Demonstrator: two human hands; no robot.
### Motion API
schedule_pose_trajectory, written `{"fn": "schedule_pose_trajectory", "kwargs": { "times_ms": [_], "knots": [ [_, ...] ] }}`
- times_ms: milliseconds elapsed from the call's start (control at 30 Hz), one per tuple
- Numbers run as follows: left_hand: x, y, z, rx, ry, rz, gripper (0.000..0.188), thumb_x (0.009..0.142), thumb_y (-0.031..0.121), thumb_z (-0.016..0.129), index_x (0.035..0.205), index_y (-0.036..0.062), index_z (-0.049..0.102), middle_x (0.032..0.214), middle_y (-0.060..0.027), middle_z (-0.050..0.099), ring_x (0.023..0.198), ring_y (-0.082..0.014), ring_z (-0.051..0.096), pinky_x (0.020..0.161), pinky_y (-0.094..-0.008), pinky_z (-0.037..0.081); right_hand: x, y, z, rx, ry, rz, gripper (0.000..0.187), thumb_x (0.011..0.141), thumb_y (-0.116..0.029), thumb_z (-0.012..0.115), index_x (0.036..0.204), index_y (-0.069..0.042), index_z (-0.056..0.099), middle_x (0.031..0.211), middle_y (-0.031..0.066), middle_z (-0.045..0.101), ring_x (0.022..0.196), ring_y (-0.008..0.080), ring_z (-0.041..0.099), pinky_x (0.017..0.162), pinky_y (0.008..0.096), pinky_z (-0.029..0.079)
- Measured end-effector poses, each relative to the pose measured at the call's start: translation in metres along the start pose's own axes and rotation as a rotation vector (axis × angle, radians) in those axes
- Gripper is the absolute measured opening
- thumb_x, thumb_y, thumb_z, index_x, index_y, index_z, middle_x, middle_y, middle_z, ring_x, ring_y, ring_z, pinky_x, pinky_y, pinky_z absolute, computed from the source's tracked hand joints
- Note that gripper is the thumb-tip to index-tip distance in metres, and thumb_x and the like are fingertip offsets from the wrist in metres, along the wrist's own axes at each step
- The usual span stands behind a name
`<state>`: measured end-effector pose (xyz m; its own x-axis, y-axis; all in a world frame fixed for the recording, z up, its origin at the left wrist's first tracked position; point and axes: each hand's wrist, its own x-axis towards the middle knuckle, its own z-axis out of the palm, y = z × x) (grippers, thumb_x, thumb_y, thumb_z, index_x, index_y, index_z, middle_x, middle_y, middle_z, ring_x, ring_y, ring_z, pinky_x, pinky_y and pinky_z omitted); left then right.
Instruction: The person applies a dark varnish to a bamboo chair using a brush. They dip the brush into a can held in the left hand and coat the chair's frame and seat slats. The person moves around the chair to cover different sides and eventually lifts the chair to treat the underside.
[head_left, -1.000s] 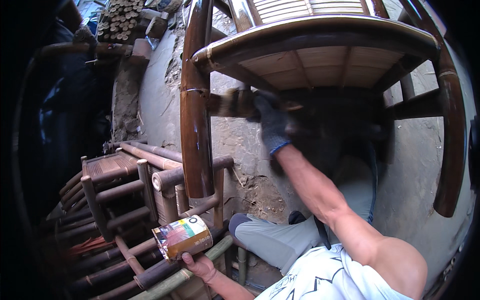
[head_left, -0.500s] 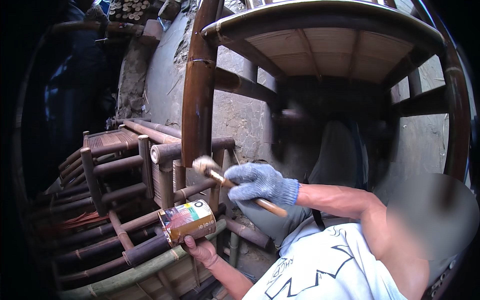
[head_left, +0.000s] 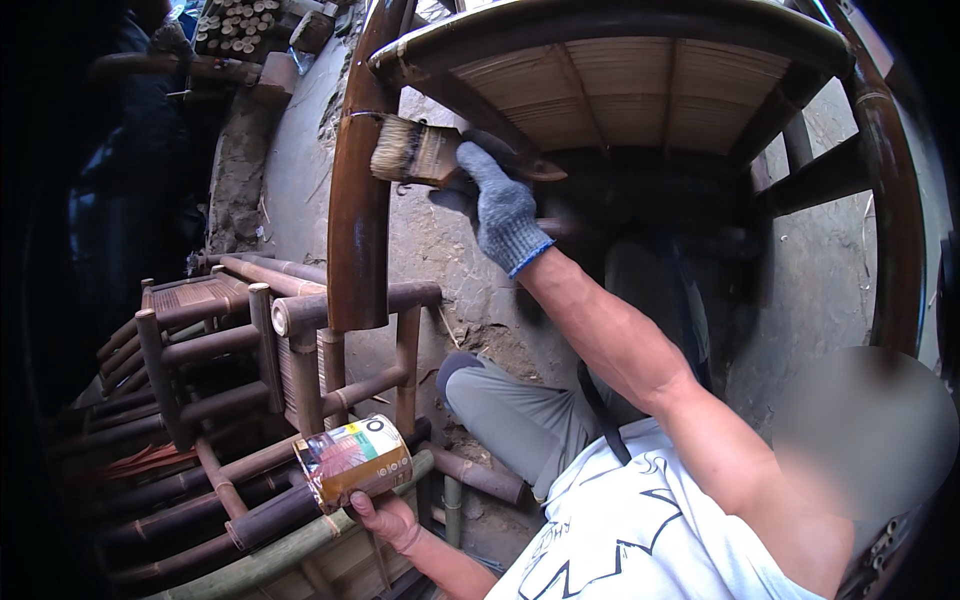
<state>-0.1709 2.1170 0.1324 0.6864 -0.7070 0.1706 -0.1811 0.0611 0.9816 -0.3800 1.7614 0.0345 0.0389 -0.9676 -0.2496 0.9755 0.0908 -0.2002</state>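
My right hand (head_left: 500, 212), in a grey knit glove with a blue cuff, is closed round the handle of a wide paintbrush (head_left: 437, 153). The brush's pale bristles point left, at the right side of a glossy brown bamboo post (head_left: 358, 225); whether they press on it I cannot tell. Lower left, my bare left hand (head_left: 385, 520) holds a paint can (head_left: 360, 462) with a colourful label, tilted, from its underside. Only some of this hand's fingers show. The post belongs to a large dark bamboo frame (head_left: 630, 40) with a slatted panel.
Smaller bamboo furniture (head_left: 215, 350) stands stacked at the left, beside the can. A pale green bamboo pole (head_left: 270, 550) runs below it. Cut bamboo ends (head_left: 238, 28) are piled at the far left. My bent knee (head_left: 480, 385) is near the post's lower end.
My right hand has lifted the brush up and away, from near the can to beside the post. The brush's bristles now show broadside. The can has shifted slightly left and down with the view.
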Motion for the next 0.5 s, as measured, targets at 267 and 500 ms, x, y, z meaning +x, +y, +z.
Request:
{"fn": "schedule_pose_trajectory", "kwargs": {
  "times_ms": [267,500],
  "knots": [
    [-0.012,-0.003,-0.026,0.056,0.025,-0.012,0.092,0.082,0.057,0.072,0.151,0.0096,0.035,0.151,-0.0098,0.039,0.138,-0.0281,0.038,0.116,-0.0457,0.029,0.056,0.053,-0.162,-0.306,0.503,0.015,0.028,0.087,-0.02,0.071,0.114,-0.018,0.068,0.102,0.0079,0.068,0.082,0.0207,0.069,0.058,0.0367,0.062],
    [-0.019,-0.013,-0.032,0.069,0.048,-0.017,0.094,0.083,0.058,0.071,0.152,0.0083,0.032,0.152,-0.01,0.038,0.138,-0.028,0.038,0.117,-0.0452,0.028,0.105,0.055,-0.229,-0.891,0.513,0.041,0.03,0.086,-0.029,0.074,0.109,-0.011,0.07,0.108,0.0076,0.07,0.091,0.0217,0.069,0.072,0.037,0.06]
  ]
}}
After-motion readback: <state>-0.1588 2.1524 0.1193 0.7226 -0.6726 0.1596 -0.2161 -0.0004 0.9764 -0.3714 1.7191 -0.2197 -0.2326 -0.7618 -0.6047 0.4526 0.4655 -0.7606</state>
